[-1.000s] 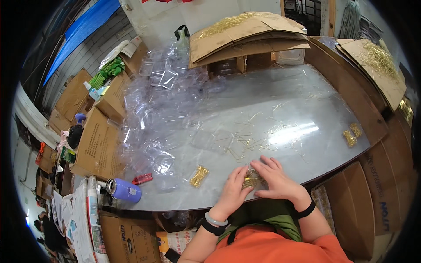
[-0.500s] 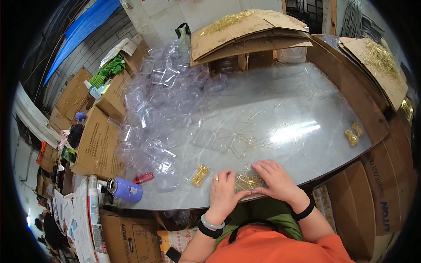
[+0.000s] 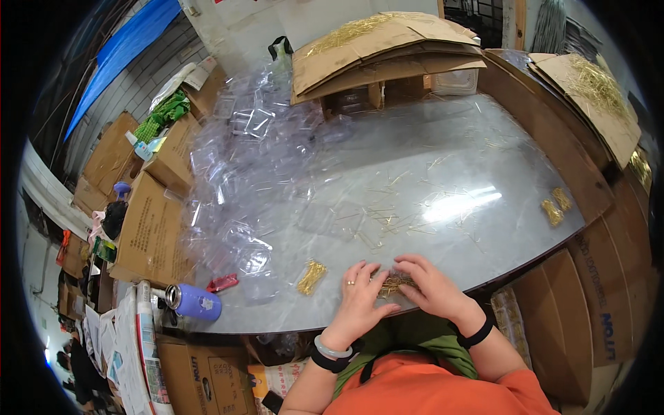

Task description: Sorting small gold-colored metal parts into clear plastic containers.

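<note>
A small heap of thin gold wire hooks [image 3: 393, 285] lies at the table's near edge, between my hands and partly covered by them. My left hand [image 3: 361, 297] is open at its left side, fingers spread and slightly bent, thumb pointing inward. My right hand [image 3: 439, 290] curves around the right side, open, with its thumb and fingers apart and touching the wires. Left of my hands sits a tidy bundle of gold wire hooks [image 3: 312, 277]. Loose gold wires [image 3: 380, 216] are strewn over the grey table [image 3: 415, 145] beyond.
Clear plastic boxes [image 3: 252, 166] pile up on the table's left side. A purple bottle [image 3: 197, 301] lies near a red object [image 3: 223, 283] at front left. Two gold bundles [image 3: 552, 211] rest at the right edge. Cardboard sheets [image 3: 387, 59] stand at the back; cartons [image 3: 153, 232] flank the left.
My thumbs, which met in front of the wire heap, have moved apart. My left hand has shifted slightly right, its fingers more spread. The whole view has drifted a little.
</note>
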A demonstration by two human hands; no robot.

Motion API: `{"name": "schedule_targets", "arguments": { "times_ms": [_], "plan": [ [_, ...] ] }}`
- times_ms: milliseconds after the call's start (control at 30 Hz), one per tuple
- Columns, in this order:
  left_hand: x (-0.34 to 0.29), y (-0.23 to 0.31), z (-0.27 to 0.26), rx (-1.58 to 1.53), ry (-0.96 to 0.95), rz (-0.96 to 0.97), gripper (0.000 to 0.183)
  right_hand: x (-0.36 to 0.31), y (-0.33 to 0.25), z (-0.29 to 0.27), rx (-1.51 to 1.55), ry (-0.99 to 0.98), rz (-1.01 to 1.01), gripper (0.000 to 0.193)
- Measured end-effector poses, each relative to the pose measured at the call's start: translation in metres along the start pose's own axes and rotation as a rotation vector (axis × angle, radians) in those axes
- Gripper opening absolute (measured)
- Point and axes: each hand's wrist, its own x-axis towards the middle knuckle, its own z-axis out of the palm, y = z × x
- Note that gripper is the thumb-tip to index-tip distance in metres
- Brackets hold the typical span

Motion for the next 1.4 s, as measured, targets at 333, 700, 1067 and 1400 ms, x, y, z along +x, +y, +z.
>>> {"name": "schedule_targets", "arguments": {
  "times_ms": [333,700,1067,1400],
  "plan": [
    [-0.001,0.005,0.016,-0.041,-0.006,-0.007,0.079,-0.038,-0.022,0.028,-0.22,0.335,0.234,0.074],
    [-0.003,0.002,0.024,-0.098,0.16,-0.062,0.067,-0.001,-0.002,-0.012,-0.112,0.035,0.087,0.088],
    [-0.002,0.001,0.022,-0.083,0.119,0.006,0.063,-0.006,0.019,-0.013,-0.246,0.11,-0.126,0.03],
    [-0.005,-0.002,0.02,-0.089,0.074,0.029,0.069,0.0,-0.013,0.014,-0.258,0.383,0.041,0.031]
  ]
}}
